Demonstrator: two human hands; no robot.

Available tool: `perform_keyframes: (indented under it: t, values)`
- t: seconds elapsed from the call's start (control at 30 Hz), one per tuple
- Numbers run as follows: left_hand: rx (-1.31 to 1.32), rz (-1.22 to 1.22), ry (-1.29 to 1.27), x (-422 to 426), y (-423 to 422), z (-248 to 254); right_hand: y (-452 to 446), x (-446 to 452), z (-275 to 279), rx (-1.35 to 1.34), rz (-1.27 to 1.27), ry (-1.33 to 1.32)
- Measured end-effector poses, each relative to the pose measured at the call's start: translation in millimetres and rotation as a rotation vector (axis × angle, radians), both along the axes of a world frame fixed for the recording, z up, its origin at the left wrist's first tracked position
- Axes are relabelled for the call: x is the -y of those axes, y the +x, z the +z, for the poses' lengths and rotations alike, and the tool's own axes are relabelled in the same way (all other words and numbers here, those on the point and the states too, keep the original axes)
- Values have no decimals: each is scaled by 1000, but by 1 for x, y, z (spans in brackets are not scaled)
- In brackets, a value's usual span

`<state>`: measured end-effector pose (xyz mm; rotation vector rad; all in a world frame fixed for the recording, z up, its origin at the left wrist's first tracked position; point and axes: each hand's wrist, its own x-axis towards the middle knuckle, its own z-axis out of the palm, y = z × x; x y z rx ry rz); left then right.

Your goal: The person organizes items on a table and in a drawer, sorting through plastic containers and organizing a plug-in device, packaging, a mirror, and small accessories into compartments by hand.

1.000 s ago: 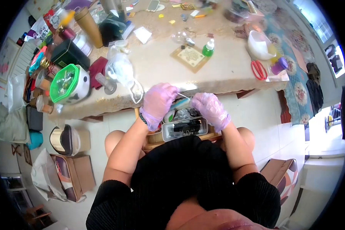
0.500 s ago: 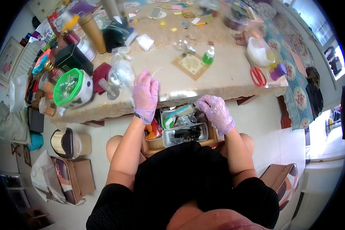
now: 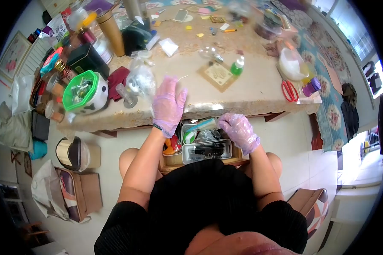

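My left hand [image 3: 169, 105], in a thin translucent purple glove, lies at the table's front edge with its fingers stretched out. A short white strand [image 3: 182, 77] is near its fingertips, and a clear plastic bag [image 3: 141, 80] is just to its left. My right hand [image 3: 240, 132], gloved alike, is closed with fingers curled over the right side of the open drawer [image 3: 235, 161]. Whatever its fingers may hold is hidden. In the drawer, a clear tray [image 3: 187, 158] carries black items [image 3: 208, 149], and a green-and-white item [image 3: 190, 136] lies behind it.
On the table [image 3: 191, 93] are a green spray bottle [image 3: 237, 66], a patterned square [image 3: 219, 75], red scissors [image 3: 290, 91], a light bulb [image 3: 212, 54] and a clear cylinder [image 3: 127, 96]. A green-rimmed tub [image 3: 86, 106] stands left. A bin [image 3: 78, 155] is on the floor.
My left hand has shifted slightly right and its thumb now stands apart from the fingers. My right hand sits slightly lower over the drawer, still curled. The whole view has shifted a little.
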<state>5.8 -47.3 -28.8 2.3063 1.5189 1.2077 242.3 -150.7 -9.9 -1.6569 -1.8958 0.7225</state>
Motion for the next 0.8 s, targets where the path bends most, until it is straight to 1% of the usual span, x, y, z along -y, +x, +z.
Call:
perform_keyframes:
  t: [0.03,0.13,0.27,0.33,0.37,0.43,0.47,0.53,0.8]
  values:
    - [-11,8,12,0,0,-1,0,0,-2,29,43,47]
    - [7,-1,4,-1,-2,0,-1,1,-2,77,96,38]
    - [14,9,0,0,-2,-2,-3,1,-3,73,115,35]
    - [-78,17,4,-1,-2,-5,-3,0,-5,82,130,45]
    - [-78,17,4,0,-2,-4,-3,0,-6,82,130,45]
    - [-192,-21,-39,2,-2,0,-4,0,-9,89,146,54]
    - [-192,-21,-38,2,-1,0,-4,0,-9,89,147,54]
    - [-277,-6,-2,3,0,-1,-4,0,-8,99,157,42]
    - [-286,4,7,2,-1,-5,-9,1,-10,126,167,49]
